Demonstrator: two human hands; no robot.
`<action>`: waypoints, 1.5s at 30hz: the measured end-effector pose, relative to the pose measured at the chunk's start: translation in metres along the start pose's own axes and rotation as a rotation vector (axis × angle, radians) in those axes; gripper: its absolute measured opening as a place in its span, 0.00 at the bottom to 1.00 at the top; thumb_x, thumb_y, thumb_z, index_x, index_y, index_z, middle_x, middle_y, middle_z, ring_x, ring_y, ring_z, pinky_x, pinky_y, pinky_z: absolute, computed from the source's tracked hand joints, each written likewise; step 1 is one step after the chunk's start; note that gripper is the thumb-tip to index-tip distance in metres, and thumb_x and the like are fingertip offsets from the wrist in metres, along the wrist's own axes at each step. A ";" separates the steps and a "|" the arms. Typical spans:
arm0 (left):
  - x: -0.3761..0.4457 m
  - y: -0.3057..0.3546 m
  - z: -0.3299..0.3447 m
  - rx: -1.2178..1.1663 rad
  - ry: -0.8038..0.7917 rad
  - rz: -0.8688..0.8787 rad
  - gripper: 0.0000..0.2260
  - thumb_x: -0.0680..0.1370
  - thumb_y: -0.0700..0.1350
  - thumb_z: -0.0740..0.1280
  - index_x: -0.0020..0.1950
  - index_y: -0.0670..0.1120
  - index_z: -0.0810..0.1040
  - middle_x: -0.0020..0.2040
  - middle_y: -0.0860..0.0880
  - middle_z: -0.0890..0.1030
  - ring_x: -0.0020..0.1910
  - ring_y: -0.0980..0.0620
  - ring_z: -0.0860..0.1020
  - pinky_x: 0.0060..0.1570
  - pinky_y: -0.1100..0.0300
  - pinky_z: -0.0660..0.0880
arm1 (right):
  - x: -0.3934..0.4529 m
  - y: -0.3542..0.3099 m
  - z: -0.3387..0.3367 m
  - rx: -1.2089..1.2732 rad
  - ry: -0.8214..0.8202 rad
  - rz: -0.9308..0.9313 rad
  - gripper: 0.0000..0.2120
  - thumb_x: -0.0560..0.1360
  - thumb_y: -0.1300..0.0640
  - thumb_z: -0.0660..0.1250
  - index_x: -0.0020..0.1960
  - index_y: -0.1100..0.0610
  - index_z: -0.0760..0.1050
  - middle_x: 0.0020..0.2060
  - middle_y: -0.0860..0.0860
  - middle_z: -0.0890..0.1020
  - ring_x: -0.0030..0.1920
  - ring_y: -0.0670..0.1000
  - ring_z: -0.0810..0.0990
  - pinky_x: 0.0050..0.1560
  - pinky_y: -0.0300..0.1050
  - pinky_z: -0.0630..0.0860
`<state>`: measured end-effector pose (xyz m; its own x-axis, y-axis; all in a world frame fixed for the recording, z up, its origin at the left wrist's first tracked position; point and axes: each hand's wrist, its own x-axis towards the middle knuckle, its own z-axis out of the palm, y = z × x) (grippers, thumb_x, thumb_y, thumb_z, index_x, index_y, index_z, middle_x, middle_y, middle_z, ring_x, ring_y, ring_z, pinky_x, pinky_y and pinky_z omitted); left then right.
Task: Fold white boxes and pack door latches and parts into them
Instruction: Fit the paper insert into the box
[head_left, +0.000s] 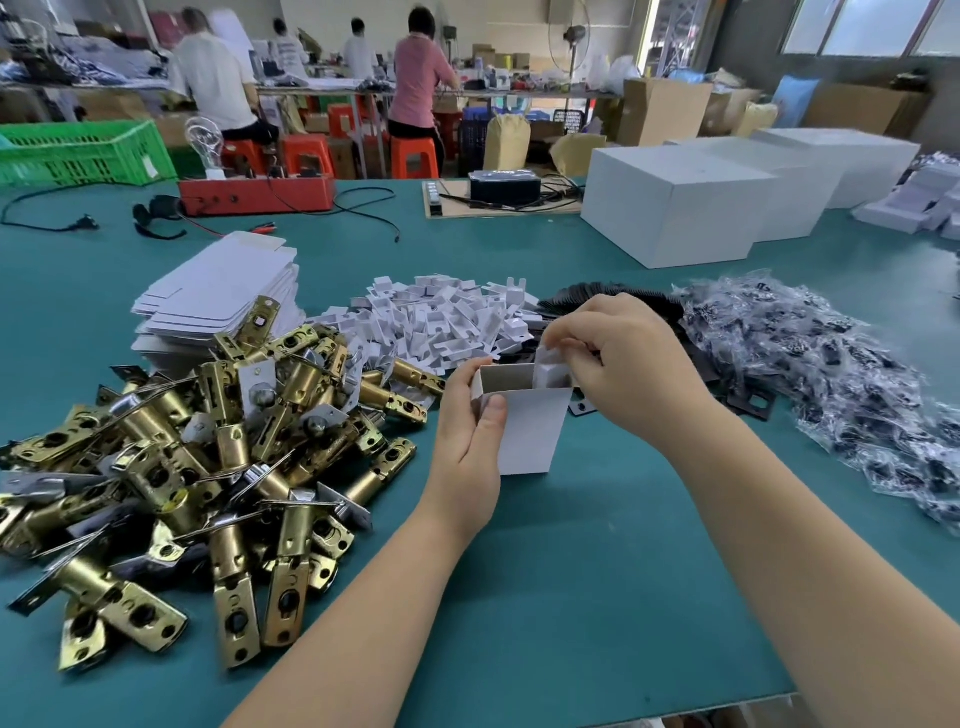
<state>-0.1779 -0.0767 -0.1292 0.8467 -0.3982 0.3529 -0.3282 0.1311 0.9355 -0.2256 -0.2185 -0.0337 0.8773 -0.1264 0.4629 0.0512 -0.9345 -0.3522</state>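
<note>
Box (527, 434): upright at frame centre, mouth open.
Left hand (470, 431): grips box side.
Right hand (618, 358): pinches white insert (550, 370) at mouth.
Advice: hold box steady; seat insert squarely.

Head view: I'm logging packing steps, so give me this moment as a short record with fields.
box: small white box, upright, top open
left hand: left hand grips the box's left side
right hand: right hand pinches a white insert at the box's opening
latches: brass door latches piled left of the box
flat boxes: stack of unfolded blanks behind the latches
bagged parts: clear bags on the right
surface: green table
</note>
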 end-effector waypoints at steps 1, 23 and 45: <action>0.000 0.000 0.000 0.001 -0.003 -0.003 0.12 0.79 0.54 0.56 0.61 0.64 0.67 0.57 0.46 0.74 0.56 0.48 0.73 0.62 0.51 0.70 | 0.000 0.001 -0.003 -0.011 -0.030 0.005 0.12 0.76 0.66 0.62 0.50 0.57 0.83 0.46 0.56 0.80 0.51 0.58 0.72 0.52 0.45 0.66; -0.007 -0.002 -0.008 0.146 -0.039 0.107 0.20 0.71 0.40 0.60 0.59 0.58 0.65 0.56 0.47 0.72 0.45 0.51 0.72 0.42 0.64 0.69 | -0.017 -0.008 -0.007 0.294 0.013 -0.092 0.10 0.72 0.67 0.71 0.49 0.54 0.84 0.43 0.45 0.83 0.43 0.42 0.78 0.44 0.30 0.72; 0.006 0.004 -0.010 -0.237 -0.050 -0.170 0.21 0.67 0.39 0.59 0.49 0.66 0.73 0.44 0.56 0.78 0.47 0.53 0.73 0.49 0.57 0.70 | -0.022 0.025 0.032 0.419 0.358 0.042 0.11 0.73 0.58 0.61 0.45 0.53 0.82 0.45 0.45 0.81 0.52 0.49 0.76 0.57 0.39 0.70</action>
<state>-0.1702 -0.0699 -0.1231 0.8573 -0.4764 0.1953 -0.0719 0.2648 0.9616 -0.2281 -0.2284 -0.0783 0.6696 -0.3341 0.6633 0.2692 -0.7232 -0.6360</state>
